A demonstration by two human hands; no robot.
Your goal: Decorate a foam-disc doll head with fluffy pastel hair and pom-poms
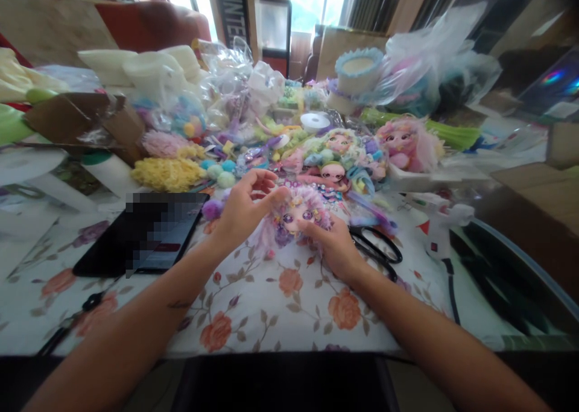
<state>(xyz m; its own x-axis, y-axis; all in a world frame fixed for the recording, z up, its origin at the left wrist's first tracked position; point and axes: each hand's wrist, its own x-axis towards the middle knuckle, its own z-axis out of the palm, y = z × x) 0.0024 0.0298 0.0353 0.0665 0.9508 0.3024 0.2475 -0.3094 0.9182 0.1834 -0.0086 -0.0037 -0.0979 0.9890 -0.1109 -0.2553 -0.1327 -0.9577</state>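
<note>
A doll head (295, 220) with pale purple-pink hair and large purple eyes is held low over the flowered tablecloth. My right hand (338, 246) grips it from the right, with the thumb across the lower face; the other fingers are mostly hidden behind it. At the head's upper left is my left hand (246, 207), its fingers loosely curled and apart from the thumb. That thumb's tip meets the hair at the crown, and I see nothing held in this hand. Black-handled scissors (377, 249) lie just right of my right hand.
A tablet (142, 237) lies at the left. On the right stand a white glue gun (438, 225) and a cardboard box (538, 189). Behind my hands are piled yarn (167, 174), pompoms, other doll heads (400, 140), a ribbon spool (315, 121) and plastic bags (420, 62).
</note>
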